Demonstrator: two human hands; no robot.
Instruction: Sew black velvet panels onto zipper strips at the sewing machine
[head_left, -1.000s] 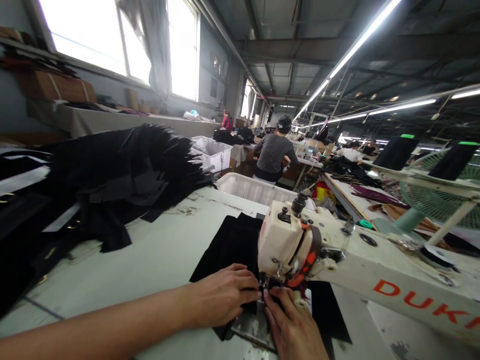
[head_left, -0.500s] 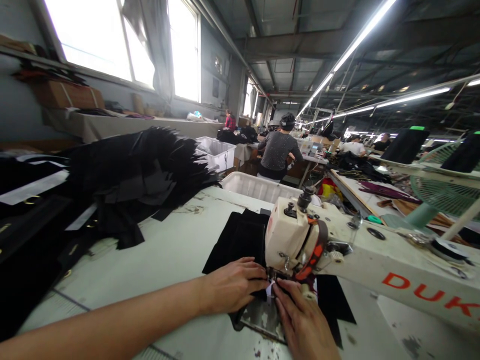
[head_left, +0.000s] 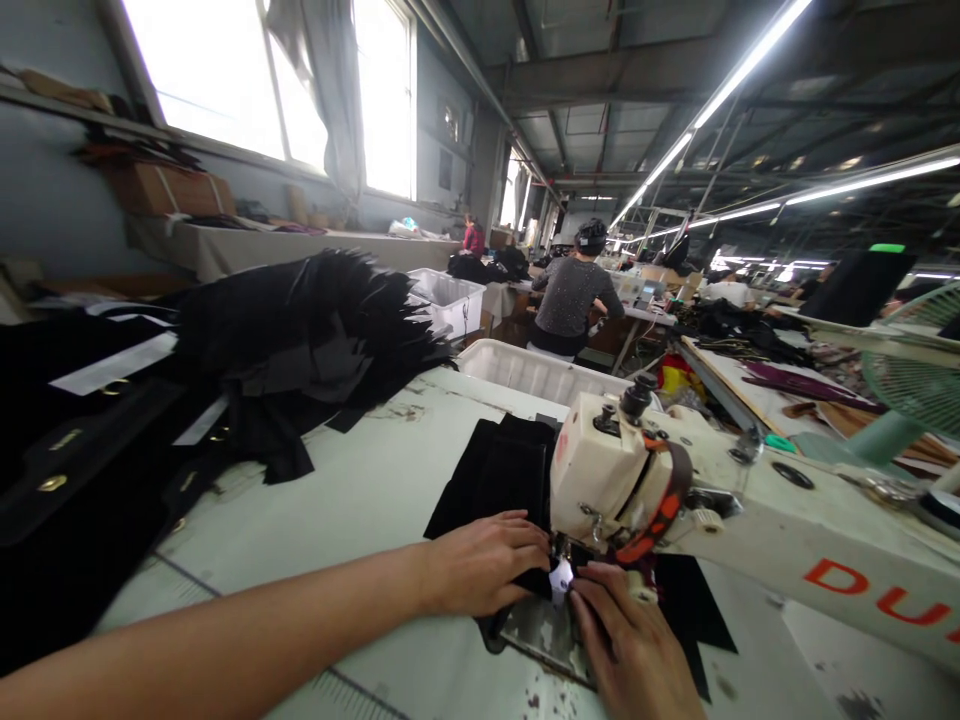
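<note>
A white sewing machine (head_left: pixel 589 470) stands over a black fabric piece (head_left: pixel 491 470), which lies under its head and shows again on the right side. My left hand (head_left: pixel 484 565) rests palm down on the fabric with fingers stretched out, left of the presser foot (head_left: pixel 562 548). Close on the other side, my right hand (head_left: pixel 637 635) has its thumb and forefinger drawn together at the fabric's edge, over the metal plate (head_left: pixel 536 640). Between both sets of fingertips a small bright white patch (head_left: pixel 561 578) shows; its kind is unclear.
A tall heap of black fabric pieces (head_left: pixel 300 320) lies at the left, beside black pieces with gold fittings (head_left: pixel 52 483). White plastic bins (head_left: pixel 517 368) stand behind the table. A person (head_left: pixel 576 300) sits ahead, back turned. A green fan (head_left: pixel 911 400) is at the right.
The view has turned slightly left, so everything sits further right. Both hands stay by the presser foot, and the white patch between them shows brighter and larger.
</note>
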